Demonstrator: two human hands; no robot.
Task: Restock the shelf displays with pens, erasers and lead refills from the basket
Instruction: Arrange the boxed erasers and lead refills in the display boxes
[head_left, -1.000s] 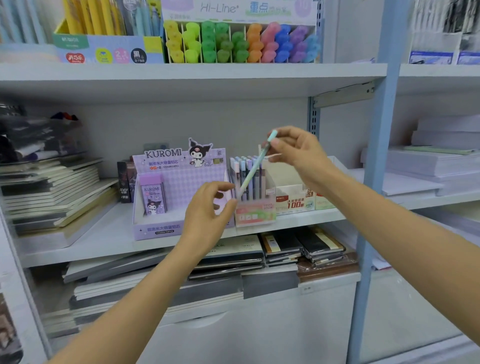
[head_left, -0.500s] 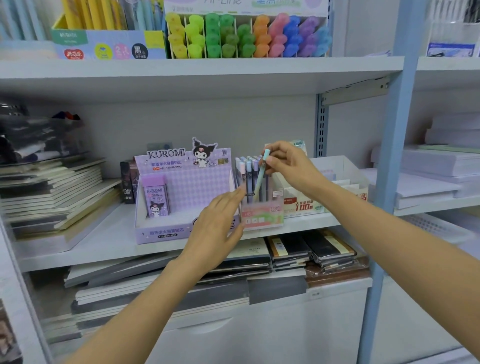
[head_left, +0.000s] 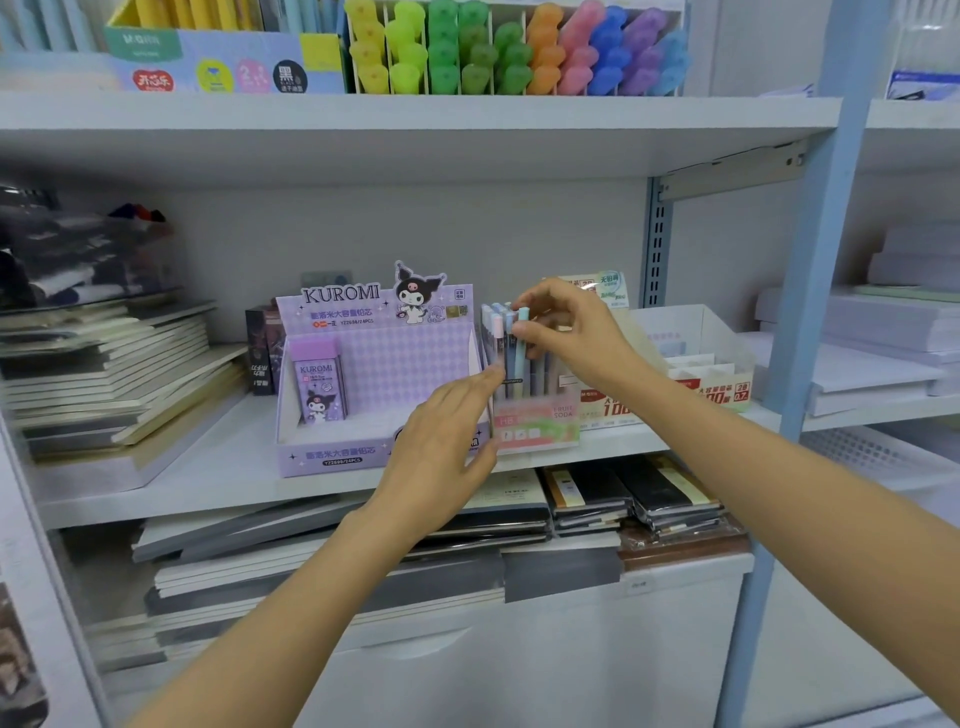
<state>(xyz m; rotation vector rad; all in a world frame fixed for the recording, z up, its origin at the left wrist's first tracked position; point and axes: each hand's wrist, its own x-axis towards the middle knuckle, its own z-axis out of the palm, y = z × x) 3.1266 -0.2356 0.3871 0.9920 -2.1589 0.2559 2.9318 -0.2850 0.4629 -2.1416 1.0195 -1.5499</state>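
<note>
On the middle shelf stands a clear pen display box (head_left: 537, 423) with a pink label, holding several pastel pens upright. My right hand (head_left: 571, 332) pinches the top of a teal-capped pen (head_left: 521, 338) that stands in the box among the others. My left hand (head_left: 441, 431) has straight fingers, its fingertips touching the box's left side. Left of it sits a purple KUROMI lead refill display (head_left: 379, 374) with one purple refill case (head_left: 318, 384) standing inside.
White lead refill boxes (head_left: 696, 364) with red print sit right of the pen box. Notebook stacks (head_left: 114, 374) fill the shelf's left end and the shelf below. Coloured highlighters (head_left: 514, 52) line the upper shelf. A blue upright post (head_left: 810, 312) stands at right.
My right hand has lowered the teal-capped pen from a tilted position above the box down into it, upright. My left hand let go of the pen's lower end and moved to the box's side.
</note>
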